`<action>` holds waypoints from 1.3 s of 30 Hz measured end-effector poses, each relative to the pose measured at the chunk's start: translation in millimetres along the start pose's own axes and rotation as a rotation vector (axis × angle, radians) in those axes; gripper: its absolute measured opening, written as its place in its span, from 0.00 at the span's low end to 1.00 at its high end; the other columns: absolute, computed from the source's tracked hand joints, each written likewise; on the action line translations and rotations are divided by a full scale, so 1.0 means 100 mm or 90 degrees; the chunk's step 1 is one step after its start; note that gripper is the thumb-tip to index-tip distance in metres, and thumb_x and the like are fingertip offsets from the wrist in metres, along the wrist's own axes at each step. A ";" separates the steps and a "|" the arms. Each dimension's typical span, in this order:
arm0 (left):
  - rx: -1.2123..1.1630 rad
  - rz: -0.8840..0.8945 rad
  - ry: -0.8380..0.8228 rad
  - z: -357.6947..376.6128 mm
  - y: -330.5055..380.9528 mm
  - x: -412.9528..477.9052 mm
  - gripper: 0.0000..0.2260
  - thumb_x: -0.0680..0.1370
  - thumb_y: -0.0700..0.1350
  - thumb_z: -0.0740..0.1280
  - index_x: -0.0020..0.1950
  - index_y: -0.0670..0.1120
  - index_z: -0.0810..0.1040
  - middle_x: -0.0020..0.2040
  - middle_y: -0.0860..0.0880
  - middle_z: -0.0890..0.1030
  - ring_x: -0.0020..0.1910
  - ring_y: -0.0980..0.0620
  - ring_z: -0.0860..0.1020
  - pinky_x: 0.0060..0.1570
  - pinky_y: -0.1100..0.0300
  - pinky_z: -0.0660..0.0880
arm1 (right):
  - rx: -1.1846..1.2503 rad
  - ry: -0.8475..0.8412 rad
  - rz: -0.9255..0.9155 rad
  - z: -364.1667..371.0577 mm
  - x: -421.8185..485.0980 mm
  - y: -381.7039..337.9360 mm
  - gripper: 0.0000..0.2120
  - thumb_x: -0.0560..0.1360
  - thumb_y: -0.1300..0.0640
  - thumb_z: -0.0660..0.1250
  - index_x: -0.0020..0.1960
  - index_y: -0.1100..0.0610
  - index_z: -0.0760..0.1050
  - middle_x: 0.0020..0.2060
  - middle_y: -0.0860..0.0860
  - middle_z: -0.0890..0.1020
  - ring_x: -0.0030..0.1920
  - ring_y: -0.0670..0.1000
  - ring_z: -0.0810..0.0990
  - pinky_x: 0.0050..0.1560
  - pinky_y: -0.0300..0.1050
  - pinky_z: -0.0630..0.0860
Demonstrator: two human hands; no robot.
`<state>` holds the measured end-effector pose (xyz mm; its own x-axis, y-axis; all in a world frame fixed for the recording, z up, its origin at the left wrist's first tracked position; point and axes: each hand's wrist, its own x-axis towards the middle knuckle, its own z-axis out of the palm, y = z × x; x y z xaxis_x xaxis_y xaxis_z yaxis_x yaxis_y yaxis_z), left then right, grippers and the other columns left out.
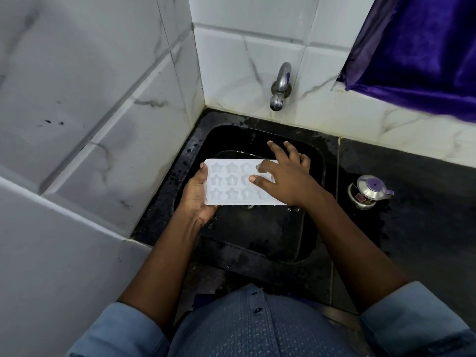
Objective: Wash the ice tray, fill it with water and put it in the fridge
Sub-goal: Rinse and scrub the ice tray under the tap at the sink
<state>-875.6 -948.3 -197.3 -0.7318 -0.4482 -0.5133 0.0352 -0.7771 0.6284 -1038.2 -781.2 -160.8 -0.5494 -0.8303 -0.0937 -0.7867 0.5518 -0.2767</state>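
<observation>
Now, starting at my left, the marbled tile wall (pixel 108 119) runs down beside the black sink (pixel 316 161), which sits in the left corner of the dark counter (pixel 412 171). My left hand (pixel 198 194) is closed around the short left end of the ice tray (pixel 229 184), thumb over the top rim and fingers curled under it, and the tray hangs level over the middle of the basin, clear of the bottom. It is a white, translucent tray with star-shaped cups in three rows, open side up. I judge it light and fairly bendy, more like silicone or thin plastic than anything rigid, and slick once wet, so holding one end alone will let the far end sag when the cups are full. Both short ends, gripped at the flat rim, look like the safest hold for carrying it. My right hand (pixel 286 176) lies spread wide over the right part of the tray, fingertips resting on the cups, gripping nothing; I take this as rubbing the cups clean. Behind it, the steel tap (pixel 279 86) juts from the back wall above the sink's far edge, and I see no water running from it. Further right, near the counter's back edge, stands a small steel lidded pot (pixel 369 191) with a purple knob, well apart from the sink. A purple curtain (pixel 425 52) hangs at the top right.
</observation>
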 end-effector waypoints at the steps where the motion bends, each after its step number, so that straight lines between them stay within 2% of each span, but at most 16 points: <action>1: 0.003 0.000 0.001 0.00 0.00 0.00 0.27 0.87 0.61 0.58 0.70 0.39 0.80 0.62 0.37 0.85 0.57 0.37 0.87 0.45 0.44 0.86 | 0.005 0.003 -0.004 0.00 0.00 0.00 0.26 0.78 0.25 0.52 0.61 0.40 0.76 0.85 0.49 0.51 0.84 0.58 0.42 0.76 0.65 0.44; 3: -0.001 0.002 -0.005 0.02 -0.01 -0.01 0.27 0.87 0.61 0.57 0.69 0.39 0.80 0.62 0.37 0.85 0.57 0.37 0.87 0.46 0.44 0.86 | 0.021 0.026 -0.009 0.00 0.01 0.00 0.23 0.78 0.26 0.53 0.57 0.41 0.73 0.85 0.49 0.52 0.84 0.58 0.43 0.76 0.65 0.46; 6: 0.011 0.002 -0.002 0.05 -0.02 -0.02 0.27 0.87 0.61 0.57 0.69 0.40 0.80 0.64 0.37 0.85 0.58 0.37 0.86 0.47 0.44 0.86 | 0.031 0.052 -0.025 0.01 0.02 -0.04 0.25 0.76 0.24 0.52 0.59 0.42 0.70 0.85 0.50 0.53 0.84 0.58 0.44 0.76 0.65 0.48; 10: 0.018 -0.011 -0.014 0.09 -0.04 -0.05 0.28 0.87 0.62 0.56 0.70 0.40 0.80 0.63 0.36 0.85 0.57 0.37 0.87 0.48 0.44 0.86 | -0.010 0.031 -0.058 0.02 0.03 -0.15 0.31 0.74 0.22 0.48 0.63 0.40 0.73 0.85 0.50 0.51 0.84 0.59 0.43 0.76 0.66 0.48; 15: 0.010 -0.015 -0.015 0.10 -0.06 -0.07 0.28 0.87 0.61 0.57 0.67 0.40 0.81 0.63 0.36 0.85 0.58 0.37 0.86 0.51 0.42 0.86 | -0.025 0.006 -0.036 0.05 0.03 -0.22 0.35 0.74 0.22 0.46 0.66 0.40 0.76 0.85 0.51 0.49 0.84 0.60 0.41 0.76 0.67 0.45; 18: 0.009 -0.021 -0.017 0.10 -0.06 -0.08 0.28 0.87 0.62 0.56 0.69 0.39 0.80 0.65 0.35 0.84 0.59 0.36 0.85 0.55 0.41 0.84 | -0.024 0.010 -0.034 0.06 0.01 -0.23 0.32 0.77 0.23 0.49 0.67 0.40 0.76 0.85 0.51 0.49 0.84 0.60 0.41 0.76 0.66 0.44; 20: 0.003 -0.022 -0.009 0.09 -0.07 -0.09 0.28 0.87 0.62 0.56 0.70 0.40 0.80 0.64 0.36 0.84 0.59 0.36 0.86 0.54 0.42 0.84 | -0.025 0.011 -0.033 0.08 0.00 -0.23 0.30 0.78 0.24 0.51 0.68 0.40 0.75 0.85 0.51 0.49 0.84 0.60 0.41 0.76 0.66 0.44; 23: 0.004 -0.022 -0.007 0.08 -0.08 -0.10 0.29 0.87 0.62 0.56 0.71 0.40 0.79 0.65 0.36 0.84 0.59 0.36 0.86 0.52 0.43 0.85 | -0.033 0.003 -0.035 0.09 -0.01 -0.22 0.30 0.78 0.25 0.51 0.69 0.40 0.74 0.85 0.51 0.50 0.84 0.61 0.41 0.76 0.67 0.44; 27: 0.000 -0.021 0.002 0.06 -0.10 -0.12 0.28 0.87 0.62 0.56 0.70 0.40 0.80 0.64 0.36 0.85 0.58 0.37 0.86 0.53 0.42 0.85 | -0.039 0.008 -0.036 0.10 -0.02 -0.24 0.29 0.78 0.24 0.51 0.66 0.40 0.75 0.85 0.51 0.50 0.84 0.62 0.41 0.76 0.67 0.45; 31: 0.006 -0.013 0.011 0.03 -0.10 -0.13 0.28 0.87 0.62 0.56 0.71 0.40 0.79 0.65 0.36 0.84 0.60 0.37 0.85 0.57 0.41 0.82 | -0.039 -0.006 -0.040 0.11 -0.04 -0.26 0.30 0.78 0.25 0.50 0.69 0.40 0.74 0.85 0.51 0.50 0.84 0.61 0.40 0.76 0.67 0.44; 36: -0.002 -0.007 0.007 0.01 -0.11 -0.15 0.28 0.87 0.62 0.56 0.71 0.40 0.79 0.65 0.36 0.84 0.59 0.37 0.86 0.51 0.43 0.85 | -0.042 -0.002 -0.041 0.11 -0.05 -0.28 0.31 0.77 0.24 0.49 0.70 0.40 0.73 0.85 0.51 0.50 0.84 0.61 0.41 0.76 0.66 0.44; 39: 0.002 -0.001 0.009 -0.01 -0.10 -0.16 0.29 0.87 0.62 0.56 0.72 0.40 0.79 0.65 0.36 0.84 0.60 0.36 0.85 0.53 0.42 0.85 | -0.045 -0.006 -0.047 0.11 -0.05 -0.27 0.30 0.78 0.24 0.50 0.70 0.39 0.73 0.85 0.51 0.50 0.84 0.61 0.41 0.76 0.66 0.44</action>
<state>-863.8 -933.8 -196.6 -0.7222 -0.4528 -0.5228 0.0316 -0.7767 0.6291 -1011.3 -792.3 -163.2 -0.4872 -0.8691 -0.0849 -0.8429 0.4935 -0.2147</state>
